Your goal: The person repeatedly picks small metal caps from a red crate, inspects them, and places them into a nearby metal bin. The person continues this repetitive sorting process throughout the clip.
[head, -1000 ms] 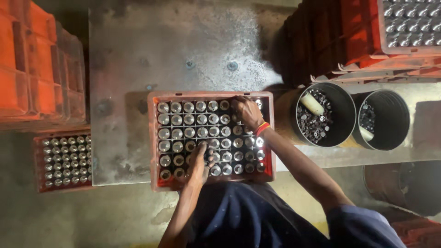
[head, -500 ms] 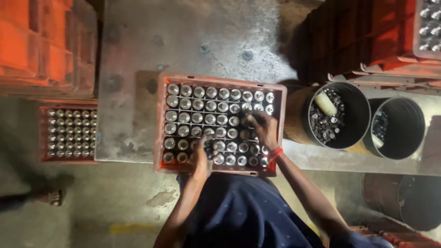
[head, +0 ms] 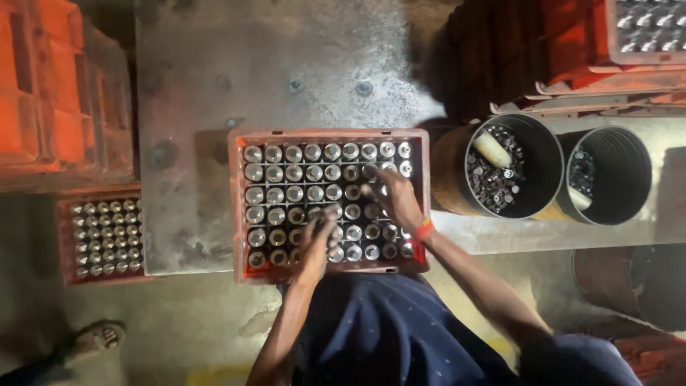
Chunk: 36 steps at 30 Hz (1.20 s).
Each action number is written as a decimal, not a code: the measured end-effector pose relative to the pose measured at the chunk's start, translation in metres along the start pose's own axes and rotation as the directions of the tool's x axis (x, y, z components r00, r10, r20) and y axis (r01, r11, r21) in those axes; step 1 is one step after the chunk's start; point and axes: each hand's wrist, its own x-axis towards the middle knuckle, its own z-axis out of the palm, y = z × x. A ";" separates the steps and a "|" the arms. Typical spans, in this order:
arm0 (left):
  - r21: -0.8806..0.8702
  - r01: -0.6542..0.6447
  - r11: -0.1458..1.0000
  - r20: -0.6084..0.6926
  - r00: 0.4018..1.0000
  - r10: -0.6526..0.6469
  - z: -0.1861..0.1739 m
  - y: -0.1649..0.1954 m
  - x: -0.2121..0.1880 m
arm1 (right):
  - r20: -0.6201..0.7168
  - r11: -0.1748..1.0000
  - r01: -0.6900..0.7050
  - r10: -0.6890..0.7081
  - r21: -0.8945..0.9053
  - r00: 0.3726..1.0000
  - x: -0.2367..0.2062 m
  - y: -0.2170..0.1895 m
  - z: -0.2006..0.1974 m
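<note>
Bottles [head: 286, 193] stood capped in the red crate [head: 236, 207] on the grey slab. My left hand [head: 319, 239] pinched one's neck; my right hand [head: 395, 200] rested loosely over others. Glass, I judged: heavy, slippery, breakable, best grasped below the cap.

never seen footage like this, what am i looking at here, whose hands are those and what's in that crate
This single picture comes from a camera worn on a person's head, looking straight down, so the two bare arms reaching up from the bottom are the wearer's own. There is no machine.

In front of them a red plastic crate sits on a grey metal table, packed with rows of capped bottles seen from above. The left hand and the right hand, with a red wristband, both rest on the bottle tops; whether either grips one is too blurred to tell.

Right of the crate stand two dark buckets, at least one holding small dark pieces. A smaller crate of bottles sits lower left.
</note>
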 end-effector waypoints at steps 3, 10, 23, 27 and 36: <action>0.140 0.026 0.990 0.058 0.998 -0.035 0.012 -0.006 -0.001 | 0.422 0.887 -0.376 0.242 0.268 0.873 -0.043 -0.019 0.020; -0.491 0.198 0.848 0.022 0.976 -0.216 -0.013 -0.016 -0.001 | -0.046 0.960 -0.248 0.256 0.129 0.966 -0.051 -0.001 0.008; -0.319 0.069 0.945 0.158 0.987 -0.019 -0.019 -0.030 -0.014 | -0.024 0.990 -0.097 0.096 -0.099 0.995 -0.026 -0.016 0.006; -0.075 0.101 0.992 -0.029 0.994 -0.104 -0.009 -0.038 -0.011 | 0.111 0.858 -0.390 0.375 0.335 0.920 -0.067 -0.044 0.020; -0.144 0.175 0.974 0.005 0.984 -0.176 0.002 -0.043 -0.012 | -0.093 0.808 -0.315 0.411 0.499 0.907 -0.093 -0.036 0.034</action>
